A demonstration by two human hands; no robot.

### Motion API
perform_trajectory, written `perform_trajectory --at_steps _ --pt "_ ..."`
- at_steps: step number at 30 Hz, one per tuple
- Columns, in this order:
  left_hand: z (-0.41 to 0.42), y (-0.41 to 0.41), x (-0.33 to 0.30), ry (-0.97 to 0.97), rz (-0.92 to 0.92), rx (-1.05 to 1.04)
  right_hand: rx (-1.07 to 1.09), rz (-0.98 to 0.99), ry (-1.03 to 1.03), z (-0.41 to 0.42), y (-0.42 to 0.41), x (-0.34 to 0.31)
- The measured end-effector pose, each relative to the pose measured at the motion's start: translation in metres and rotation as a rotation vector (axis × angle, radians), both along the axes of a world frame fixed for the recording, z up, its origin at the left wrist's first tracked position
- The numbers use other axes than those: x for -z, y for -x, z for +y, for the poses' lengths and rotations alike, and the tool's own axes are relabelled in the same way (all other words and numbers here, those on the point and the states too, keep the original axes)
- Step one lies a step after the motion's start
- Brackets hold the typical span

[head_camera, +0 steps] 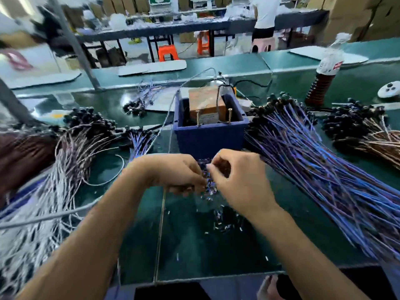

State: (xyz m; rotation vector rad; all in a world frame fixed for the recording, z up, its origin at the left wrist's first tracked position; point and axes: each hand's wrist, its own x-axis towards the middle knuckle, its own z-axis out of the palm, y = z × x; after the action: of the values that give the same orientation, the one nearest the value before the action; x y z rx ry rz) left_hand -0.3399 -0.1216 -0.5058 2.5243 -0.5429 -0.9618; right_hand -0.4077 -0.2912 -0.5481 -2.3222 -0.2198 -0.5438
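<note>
Green bench [194, 247]: left hand [173, 172], right hand [240, 180] pinch blue wire bundle [208, 183], long axis toward bin [207, 137].

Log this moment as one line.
left hand: pinches blue wire bundle | right hand: pinches same bundle | place: over green table, before blue bin

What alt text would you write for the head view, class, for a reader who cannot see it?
The left hand and right hand pinch a small wire bundle together above a green table, in front of a blue box. Blue wires lie heaped to the right, whitish wires to the left.
</note>
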Motion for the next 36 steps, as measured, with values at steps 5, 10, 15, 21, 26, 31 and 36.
perform_trajectory --at_steps 5,10,15,21,26,31,36 --pt "0.061 -0.012 -0.012 -0.403 -0.424 -0.166 -0.241 0.344 0.261 0.090 -0.035 0.012" --pt "0.078 -0.031 -0.002 -0.411 -0.682 -0.446 -0.198 0.414 0.192 0.155 -0.075 0.007" --pt "0.082 -0.054 0.018 -0.328 -0.725 -0.475 -0.082 0.605 0.057 0.166 -0.101 0.010" --pt "0.075 -0.065 0.033 -0.363 -0.798 -0.471 0.017 0.921 -0.454 0.163 -0.106 0.004" --pt "0.072 -0.068 0.023 -0.309 -0.752 -0.512 -0.097 0.652 -0.194 0.154 -0.099 0.017" --pt "0.066 -0.068 0.002 0.073 -0.698 -0.653 -0.149 0.453 -0.135 0.148 -0.096 0.020" --pt "0.051 -0.059 -0.034 0.734 -0.570 -0.820 -0.343 0.385 -0.463 0.138 -0.091 0.020"
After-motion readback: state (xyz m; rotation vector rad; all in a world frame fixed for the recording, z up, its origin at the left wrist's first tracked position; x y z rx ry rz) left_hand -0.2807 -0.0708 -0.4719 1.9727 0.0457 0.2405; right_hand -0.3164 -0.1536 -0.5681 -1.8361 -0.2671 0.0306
